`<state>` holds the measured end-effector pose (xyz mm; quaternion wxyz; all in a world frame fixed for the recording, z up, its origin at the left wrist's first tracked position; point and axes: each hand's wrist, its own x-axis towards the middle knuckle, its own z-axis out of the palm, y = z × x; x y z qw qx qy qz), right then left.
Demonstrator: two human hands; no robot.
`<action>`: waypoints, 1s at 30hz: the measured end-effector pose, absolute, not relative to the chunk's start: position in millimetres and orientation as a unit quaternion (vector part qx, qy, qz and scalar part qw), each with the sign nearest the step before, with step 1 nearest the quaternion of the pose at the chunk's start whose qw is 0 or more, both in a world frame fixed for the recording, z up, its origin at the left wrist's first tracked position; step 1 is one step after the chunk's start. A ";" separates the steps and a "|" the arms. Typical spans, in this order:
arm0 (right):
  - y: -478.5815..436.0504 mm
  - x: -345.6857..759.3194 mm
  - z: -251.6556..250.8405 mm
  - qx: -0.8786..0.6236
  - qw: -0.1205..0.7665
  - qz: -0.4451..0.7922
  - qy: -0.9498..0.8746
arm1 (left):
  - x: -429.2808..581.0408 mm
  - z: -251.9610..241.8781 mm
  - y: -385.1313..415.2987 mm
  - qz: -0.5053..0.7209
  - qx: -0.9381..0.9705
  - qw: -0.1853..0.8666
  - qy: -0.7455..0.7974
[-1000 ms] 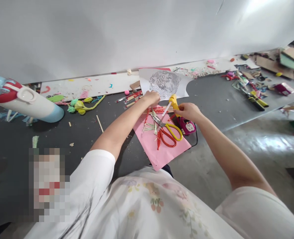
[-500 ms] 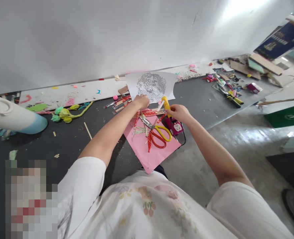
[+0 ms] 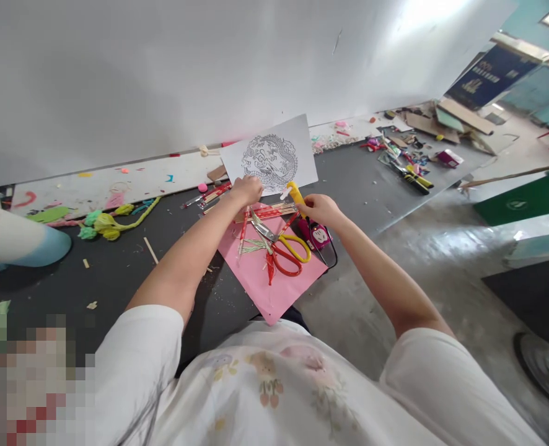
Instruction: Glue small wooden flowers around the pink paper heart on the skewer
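My left hand (image 3: 249, 189) is closed at the lower left corner of a white sheet of paper (image 3: 305, 145) printed with a round dragon drawing. The sheet tilts up towards the wall. My right hand (image 3: 323, 209) is wrapped round a yellow glue gun (image 3: 295, 193), its nozzle close to the paper's lower edge. Just below my hands, scissors (image 3: 274, 238) with one red and one yellow handle lie on pink paper (image 3: 281, 294). Packaged wooden sticks (image 3: 274, 212) and a bundle of pale strings (image 3: 254, 246) lie around them.
A magenta box (image 3: 318, 235) and a black cord lie beside the scissors. A white-and-blue bottle (image 3: 46, 244) and green-yellow yarn (image 3: 109, 226) are on the left. Tools and scraps (image 3: 409, 170) lie at the right, near the table's edge. A wall (image 3: 153, 80) rises behind.
The dragon sheet has turned slightly and its top right corner has risen. Both hands keep their holds. The whole view has shifted a little.
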<state>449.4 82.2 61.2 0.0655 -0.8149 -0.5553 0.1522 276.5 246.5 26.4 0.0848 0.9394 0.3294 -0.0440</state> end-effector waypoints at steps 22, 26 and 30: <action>74.3 448.6 62.9 -0.818 0.090 0.153 -0.547 | 261.8 29.9 252.5 -0.034 0.923 0.086 0.374; 74.7 447.8 61.6 -0.814 0.093 0.156 -0.552 | 259.0 32.3 254.4 -0.029 0.899 0.087 0.428; 75.7 447.1 60.5 -0.811 0.096 0.165 -0.553 | 257.2 31.8 258.0 -0.042 0.870 0.096 0.482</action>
